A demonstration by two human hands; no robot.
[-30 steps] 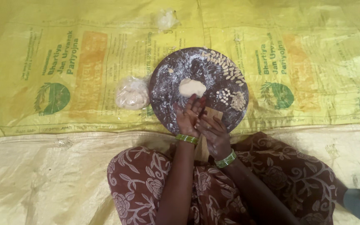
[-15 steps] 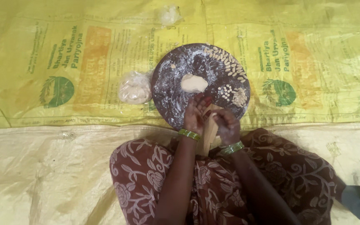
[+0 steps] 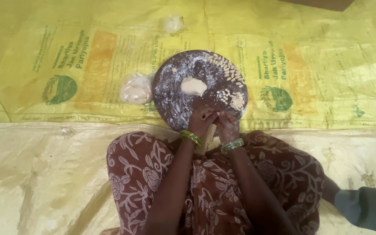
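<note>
- Left hand (image 3: 202,118) and right hand (image 3: 227,122) meet at 6 o'clock on the round board (image 3: 175,104); fingers pinched together; what they grip, I cannot tell
- Dough lump (image 3: 193,86) sits mid-board; small dough bits (image 3: 227,72) at 2 o'clock

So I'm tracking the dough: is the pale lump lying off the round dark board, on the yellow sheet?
No, the pale dough lump lies on the round dark board, near its middle.

A yellow printed sheet (image 3: 109,56) covers the ground, with a paler sheet (image 3: 35,182) overlapping its near edge. A clear bag (image 3: 136,89), perhaps holding dough, lies on it; a smaller crumpled bag (image 3: 172,23) sits farther back.
</note>
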